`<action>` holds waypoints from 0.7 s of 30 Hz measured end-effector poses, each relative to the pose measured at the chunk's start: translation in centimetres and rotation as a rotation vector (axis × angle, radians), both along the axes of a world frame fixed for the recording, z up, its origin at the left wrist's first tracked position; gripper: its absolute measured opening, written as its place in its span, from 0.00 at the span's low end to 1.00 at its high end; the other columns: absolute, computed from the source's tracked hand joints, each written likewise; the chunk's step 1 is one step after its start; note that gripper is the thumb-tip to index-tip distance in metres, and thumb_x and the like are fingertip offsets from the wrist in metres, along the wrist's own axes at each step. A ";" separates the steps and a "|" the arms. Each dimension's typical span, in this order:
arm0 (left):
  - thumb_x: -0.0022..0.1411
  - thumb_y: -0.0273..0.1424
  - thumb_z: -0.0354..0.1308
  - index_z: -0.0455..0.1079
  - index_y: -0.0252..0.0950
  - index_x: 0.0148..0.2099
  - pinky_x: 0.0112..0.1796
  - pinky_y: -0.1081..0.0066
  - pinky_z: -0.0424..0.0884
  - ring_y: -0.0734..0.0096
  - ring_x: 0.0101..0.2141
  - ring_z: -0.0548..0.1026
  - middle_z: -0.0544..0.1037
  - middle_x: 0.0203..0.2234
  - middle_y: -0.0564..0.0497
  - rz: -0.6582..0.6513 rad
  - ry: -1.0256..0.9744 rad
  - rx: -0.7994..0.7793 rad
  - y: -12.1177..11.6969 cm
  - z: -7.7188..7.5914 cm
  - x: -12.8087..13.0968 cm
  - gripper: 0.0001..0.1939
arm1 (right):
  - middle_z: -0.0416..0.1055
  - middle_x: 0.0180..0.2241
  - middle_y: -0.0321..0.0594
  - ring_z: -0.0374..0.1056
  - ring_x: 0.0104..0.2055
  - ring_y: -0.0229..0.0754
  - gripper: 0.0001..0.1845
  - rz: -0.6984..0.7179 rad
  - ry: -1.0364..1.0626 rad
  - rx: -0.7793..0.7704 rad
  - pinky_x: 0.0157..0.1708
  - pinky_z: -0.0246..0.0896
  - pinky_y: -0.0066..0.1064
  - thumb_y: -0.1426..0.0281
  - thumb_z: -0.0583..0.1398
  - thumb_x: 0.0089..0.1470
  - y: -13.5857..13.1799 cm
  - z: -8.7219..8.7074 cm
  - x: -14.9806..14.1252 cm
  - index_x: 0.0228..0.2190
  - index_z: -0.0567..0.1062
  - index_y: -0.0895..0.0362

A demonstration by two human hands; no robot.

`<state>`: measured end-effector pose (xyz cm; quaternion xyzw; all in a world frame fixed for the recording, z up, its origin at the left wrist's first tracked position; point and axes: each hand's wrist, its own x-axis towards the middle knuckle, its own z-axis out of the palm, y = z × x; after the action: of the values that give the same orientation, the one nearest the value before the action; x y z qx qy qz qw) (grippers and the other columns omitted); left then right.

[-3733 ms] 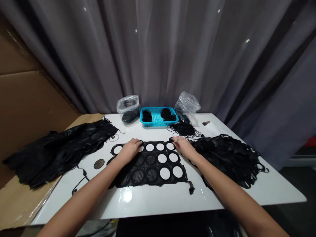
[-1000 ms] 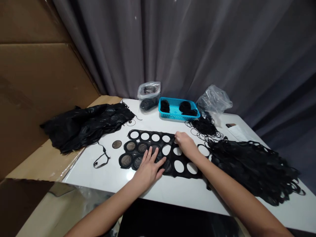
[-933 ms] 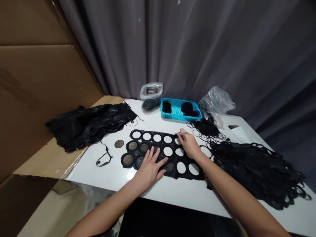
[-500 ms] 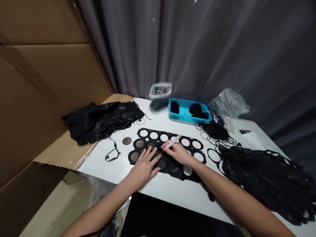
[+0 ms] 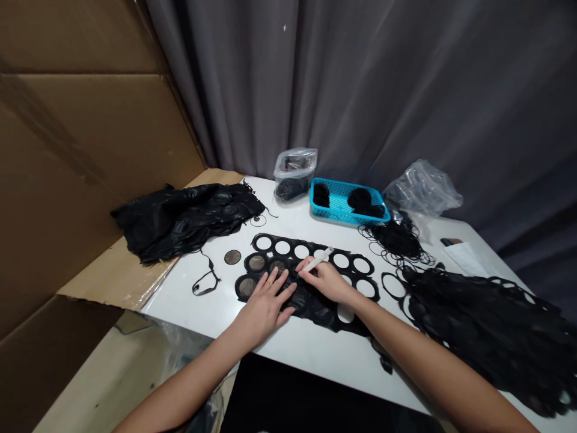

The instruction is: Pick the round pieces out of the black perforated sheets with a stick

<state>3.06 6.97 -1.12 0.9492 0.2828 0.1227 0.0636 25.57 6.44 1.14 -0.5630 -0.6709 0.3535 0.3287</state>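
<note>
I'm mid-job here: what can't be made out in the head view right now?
- Sheet: head view, parts hidden by the left hand and right hand.
- White tool: head view, tip too small to tell against black.
- Right pile: head view, cut off by the right edge.
- Dark object: head view, too small to identify beside the paper.

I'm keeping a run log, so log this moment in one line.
left hand: spread on black sheet with round holes; right hand: gripping white pen-like tool; beside sheet: loose dark disc; behind: blue basket
</note>
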 end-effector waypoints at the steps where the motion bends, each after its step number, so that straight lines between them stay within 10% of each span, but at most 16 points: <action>1: 0.69 0.36 0.57 0.62 0.39 0.66 0.63 0.47 0.56 0.48 0.67 0.53 0.59 0.67 0.41 0.002 -0.006 0.000 0.0 0.0 0.0 0.26 | 0.76 0.37 0.39 0.71 0.41 0.44 0.07 0.001 -0.003 0.014 0.44 0.63 0.36 0.66 0.56 0.61 0.0 -0.1 0.1 0.32 0.71 0.54; 8: 0.68 0.34 0.58 0.63 0.38 0.65 0.63 0.47 0.57 0.47 0.67 0.54 0.59 0.67 0.41 0.011 -0.031 -0.018 -0.1 0.0 0.1 0.25 | 0.74 0.39 0.46 0.69 0.44 0.49 0.10 -0.093 -0.161 0.336 0.45 0.63 0.41 0.68 0.51 0.65 -0.2 0.1 1.0 0.34 0.70 0.53; 21: 0.67 0.35 0.59 0.63 0.38 0.66 0.62 0.46 0.58 0.46 0.66 0.56 0.60 0.66 0.41 0.013 0.018 0.006 -0.2 0.4 0.2 0.27 | 0.73 0.38 0.41 0.69 0.41 0.44 0.07 -0.015 0.016 0.030 0.44 0.62 0.37 0.67 0.57 0.59 -0.4 0.2 -0.1 0.32 0.71 0.55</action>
<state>3.21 6.73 -0.73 0.9486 0.2891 0.1154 0.0574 25.51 6.05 1.35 -0.5600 -0.6694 0.3453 0.3451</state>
